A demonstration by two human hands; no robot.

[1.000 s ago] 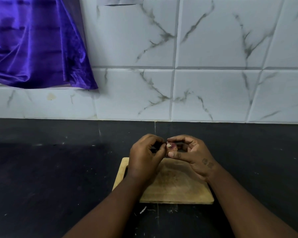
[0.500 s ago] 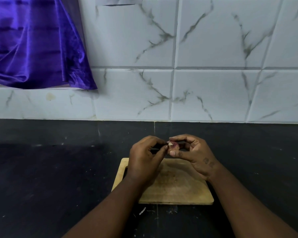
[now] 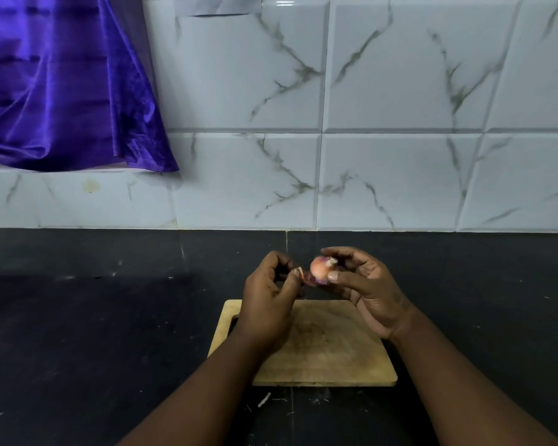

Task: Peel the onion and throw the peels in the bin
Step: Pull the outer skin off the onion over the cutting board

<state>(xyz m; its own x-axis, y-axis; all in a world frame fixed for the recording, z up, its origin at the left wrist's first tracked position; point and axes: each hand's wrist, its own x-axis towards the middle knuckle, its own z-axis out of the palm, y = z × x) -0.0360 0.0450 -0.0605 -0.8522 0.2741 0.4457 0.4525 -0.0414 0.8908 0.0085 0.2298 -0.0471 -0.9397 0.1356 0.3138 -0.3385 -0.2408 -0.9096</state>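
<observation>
I see the right hand [image 3: 366, 286] holding the onion [image 3: 319, 271] above the cutting board [image 3: 329, 355]; the left hand [image 3: 268, 297] pinches a peel [image 3: 300, 273].

Two bare arms belong to one person. The left forearm [image 3: 213, 381] and the right forearm [image 3: 445, 381] are uncovered from the near edge of the picture up to the wrists, with plain skin along their whole visible length. The left grip [image 3: 266, 304] is a bare hand with faint ridges of knuckle and tendon across its back. The right grip [image 3: 371, 294] is also a bare hand. It carries a small dark marking [image 3: 396, 298] on the fleshy part close to the wrist, too blurred to tell its shape. Its thumbnail [image 3: 332, 276] is cut short, with a rounded edge.
</observation>
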